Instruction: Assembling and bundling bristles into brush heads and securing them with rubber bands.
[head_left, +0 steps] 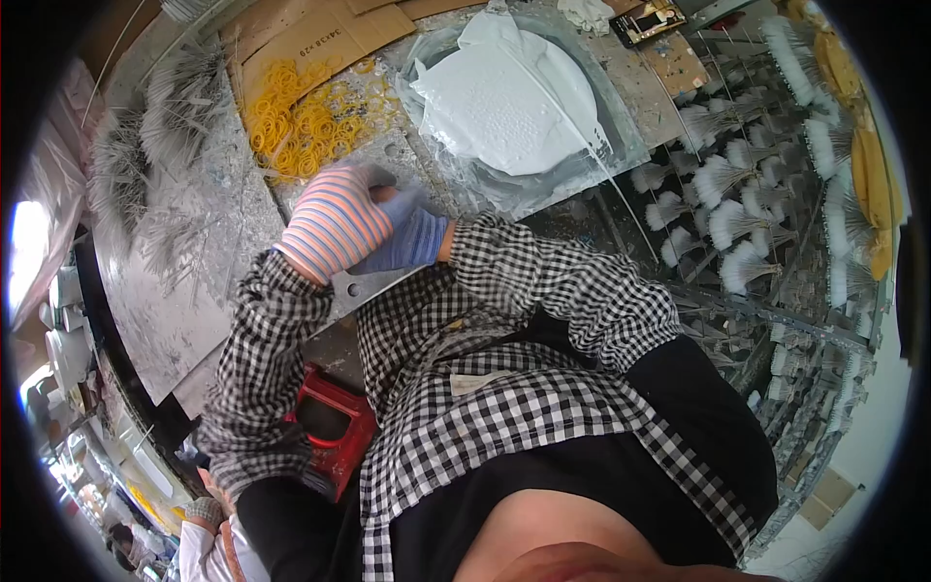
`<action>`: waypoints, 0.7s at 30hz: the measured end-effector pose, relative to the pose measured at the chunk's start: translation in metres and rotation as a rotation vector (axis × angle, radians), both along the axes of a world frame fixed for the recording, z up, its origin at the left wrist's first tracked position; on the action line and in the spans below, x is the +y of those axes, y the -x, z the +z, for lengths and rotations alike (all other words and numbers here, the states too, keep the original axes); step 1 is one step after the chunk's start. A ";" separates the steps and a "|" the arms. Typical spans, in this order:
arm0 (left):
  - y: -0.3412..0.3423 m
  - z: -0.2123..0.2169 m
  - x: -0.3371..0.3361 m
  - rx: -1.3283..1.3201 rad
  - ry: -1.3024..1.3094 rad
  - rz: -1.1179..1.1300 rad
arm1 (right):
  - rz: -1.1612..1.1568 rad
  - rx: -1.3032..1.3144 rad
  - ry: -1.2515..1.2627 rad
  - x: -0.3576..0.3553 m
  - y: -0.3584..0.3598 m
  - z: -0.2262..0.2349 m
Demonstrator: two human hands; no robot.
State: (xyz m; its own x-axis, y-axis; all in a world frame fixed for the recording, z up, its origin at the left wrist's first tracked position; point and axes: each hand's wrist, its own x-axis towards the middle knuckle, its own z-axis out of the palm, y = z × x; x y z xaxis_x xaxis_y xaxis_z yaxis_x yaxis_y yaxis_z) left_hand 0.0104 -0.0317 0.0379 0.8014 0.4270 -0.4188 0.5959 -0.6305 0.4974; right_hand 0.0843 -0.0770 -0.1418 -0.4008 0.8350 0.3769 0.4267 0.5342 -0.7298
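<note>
Head view: left hand (335, 218) in striped knit overlaps right hand (409, 238).

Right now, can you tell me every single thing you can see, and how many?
Rubber bands: many, yellow, upper left
Cardboard: several pieces, brown, top
White paste: one mound, white, top middle
Bristle bundles: several, grey, left
White-tipped bundles: many, white and grey, right
Yellow cloth-like material: count unclear, yellow, right edge
Stool-like thing: one, red, below the left hand
Other person: one, white clothing, lower left
Apron: one, black-and-white checked, lower middle
Left hand: one, pink-and-blue striped glove, centre-left
Right hand: one, blue striped glove, against the left
</note>
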 end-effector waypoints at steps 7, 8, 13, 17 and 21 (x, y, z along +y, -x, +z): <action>0.001 -0.005 0.006 -0.268 -0.297 -0.137 | -0.281 0.226 -0.198 -0.021 0.006 0.045; 0.002 0.004 0.006 -0.332 -0.338 -0.137 | -0.256 0.155 -0.066 -0.018 0.009 0.052; 0.004 0.013 -0.013 -0.504 -0.374 -0.242 | -0.295 0.591 -0.184 -0.029 0.021 0.058; 0.005 -0.004 -0.018 -0.294 -0.341 -0.237 | -0.323 0.150 -0.258 -0.039 0.007 0.045; -0.019 -0.004 -0.020 -0.350 -0.093 -0.107 | -0.461 0.161 -0.123 -0.065 -0.005 0.059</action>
